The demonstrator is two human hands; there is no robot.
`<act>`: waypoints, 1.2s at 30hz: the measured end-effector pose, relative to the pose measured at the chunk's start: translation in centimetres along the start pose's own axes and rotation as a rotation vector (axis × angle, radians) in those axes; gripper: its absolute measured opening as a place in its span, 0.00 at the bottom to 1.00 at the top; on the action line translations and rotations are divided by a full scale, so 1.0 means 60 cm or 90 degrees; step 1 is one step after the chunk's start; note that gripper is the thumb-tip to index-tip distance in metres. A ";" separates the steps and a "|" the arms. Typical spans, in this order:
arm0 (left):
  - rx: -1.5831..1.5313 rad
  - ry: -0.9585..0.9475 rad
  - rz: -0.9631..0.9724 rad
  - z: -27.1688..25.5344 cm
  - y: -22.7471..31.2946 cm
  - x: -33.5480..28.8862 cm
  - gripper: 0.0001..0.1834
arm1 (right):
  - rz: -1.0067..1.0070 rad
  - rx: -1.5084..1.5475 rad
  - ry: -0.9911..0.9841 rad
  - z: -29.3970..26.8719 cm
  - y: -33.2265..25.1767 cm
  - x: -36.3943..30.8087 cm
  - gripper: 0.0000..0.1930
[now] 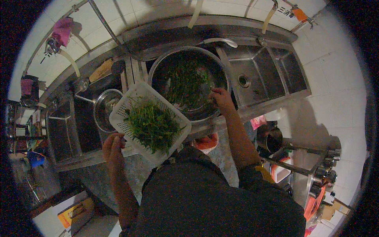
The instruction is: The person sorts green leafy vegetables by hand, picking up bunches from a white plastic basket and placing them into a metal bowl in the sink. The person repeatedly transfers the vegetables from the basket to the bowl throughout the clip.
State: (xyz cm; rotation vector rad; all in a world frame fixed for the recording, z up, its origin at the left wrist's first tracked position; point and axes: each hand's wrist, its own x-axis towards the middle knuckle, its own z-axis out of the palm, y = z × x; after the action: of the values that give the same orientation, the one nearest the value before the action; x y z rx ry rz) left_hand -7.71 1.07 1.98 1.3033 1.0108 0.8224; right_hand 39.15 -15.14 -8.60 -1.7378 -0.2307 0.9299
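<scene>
A large round metal basin [158,65] sits in the sink counter, holding water and loose leafy greens [183,85]. My right hand [223,99] reaches over its right rim with fingers pinched together; what they hold, if anything, is too small to name. In front of the basin, to its left, a white perforated plastic basket [179,118] rests tilted at the counter edge, heaped with green stalks [154,124]. Beside the basket's left side is my left hand [113,147], its fingers curled closed near a small dark bit I cannot identify.
A smaller metal bowl [103,118] stands in the left sink, near a brush [102,71]. A white-handled ladle [221,41] lies behind the basin. Right of it is a sink [246,69] with a drain. A dark pot [270,139] and a metal rack [294,166] stand at the right.
</scene>
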 end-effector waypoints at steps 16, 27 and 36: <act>-0.194 -0.152 -0.015 0.111 0.069 0.050 0.19 | -0.053 -0.044 -0.519 0.225 -0.126 -0.320 0.18; -0.039 0.019 0.014 0.089 0.078 0.004 0.12 | -0.257 -0.329 -0.543 0.286 -0.145 -0.330 0.08; -0.511 0.246 -0.222 0.048 0.002 0.052 0.13 | -0.655 -0.232 -0.481 0.298 -0.156 -0.357 0.06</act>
State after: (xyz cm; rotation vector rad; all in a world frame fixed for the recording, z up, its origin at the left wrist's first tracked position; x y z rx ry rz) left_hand -3.87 2.87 1.65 0.2796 1.0057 1.0724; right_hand 15.23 -10.85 7.96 -1.1962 -1.6866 0.7103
